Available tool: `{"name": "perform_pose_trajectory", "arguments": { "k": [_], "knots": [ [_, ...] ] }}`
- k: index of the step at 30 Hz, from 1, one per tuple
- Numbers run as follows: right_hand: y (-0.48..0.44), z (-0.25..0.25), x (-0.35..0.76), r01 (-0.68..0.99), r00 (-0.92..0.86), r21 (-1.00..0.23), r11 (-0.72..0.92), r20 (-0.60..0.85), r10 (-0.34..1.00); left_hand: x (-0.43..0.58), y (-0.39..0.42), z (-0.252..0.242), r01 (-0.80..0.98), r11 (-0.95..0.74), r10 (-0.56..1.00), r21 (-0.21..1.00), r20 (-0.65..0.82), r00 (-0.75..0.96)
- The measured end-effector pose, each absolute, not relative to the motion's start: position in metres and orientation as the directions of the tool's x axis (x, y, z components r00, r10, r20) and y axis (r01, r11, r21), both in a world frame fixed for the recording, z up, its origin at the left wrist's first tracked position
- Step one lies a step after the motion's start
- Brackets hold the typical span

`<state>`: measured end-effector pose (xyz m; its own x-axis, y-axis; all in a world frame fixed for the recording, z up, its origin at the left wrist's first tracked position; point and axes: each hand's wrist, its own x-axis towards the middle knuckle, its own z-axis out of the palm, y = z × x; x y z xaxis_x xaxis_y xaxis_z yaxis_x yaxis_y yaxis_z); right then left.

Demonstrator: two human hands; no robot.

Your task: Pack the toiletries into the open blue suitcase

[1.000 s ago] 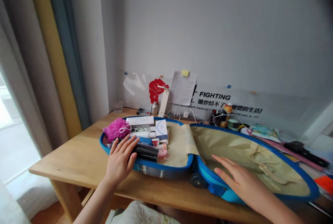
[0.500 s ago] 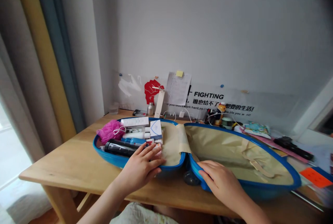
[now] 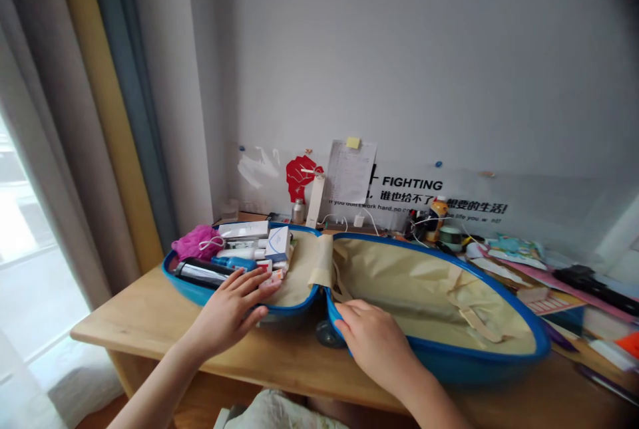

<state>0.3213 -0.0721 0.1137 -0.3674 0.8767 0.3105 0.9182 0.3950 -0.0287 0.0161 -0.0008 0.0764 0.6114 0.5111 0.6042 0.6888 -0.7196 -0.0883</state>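
A blue suitcase (image 3: 519, 357) lies opened flat on the wooden table, its beige lining showing. My left hand (image 3: 229, 312) rests over the near rim of the left half, fingers stretched out across small packages and the black cylinder (image 3: 202, 271). Packed there are a pink bath puff (image 3: 197, 243), a blue bottle (image 3: 233, 263), a white tube (image 3: 244, 253) and white boxes (image 3: 277, 243). My right hand (image 3: 372, 336) grips the near rim of the right half close to the hinge, thumb outside. That half holds only a loose strap (image 3: 479, 324).
Behind the suitcase stand a silver bottle (image 3: 298, 211), a white lamp-like stand (image 3: 315, 199), a green jar (image 3: 450, 236) and an orange bottle (image 3: 437, 213). Papers and packets (image 3: 516, 249) crowd the table's right side. The table's left edge (image 3: 100, 332) lies near the curtain.
The suitcase has slid left along the table, with both hands moving along on it. More of the cluttered right side shows. The view has shifted slightly.
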Motion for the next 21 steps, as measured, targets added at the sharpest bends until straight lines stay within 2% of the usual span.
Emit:
{"name": "perform_pose_trajectory", "arguments": {
  "k": [7, 17, 21],
  "knots": [
    [-0.063, 0.12, 0.278, 0.914, -0.388, -0.031, 0.405, 0.234, 0.892, -0.017, 0.012, 0.075, 0.752, -0.654, 0.542, -0.084, 0.641, 0.544],
    [-0.052, 0.116, 0.233, 0.898, -0.414, -0.05, 0.438, 0.248, 0.876, -0.049, 0.023, 0.076, 0.824, -0.563, 0.601, -0.069, 0.65, 0.465],
    [-0.056, 0.105, 0.239, 0.879, -0.427, -0.04, 0.475, 0.376, 0.822, -0.05, 0.023, 0.076, 0.831, -0.554, 0.619, -0.055, 0.64, 0.455]
  ]
}}
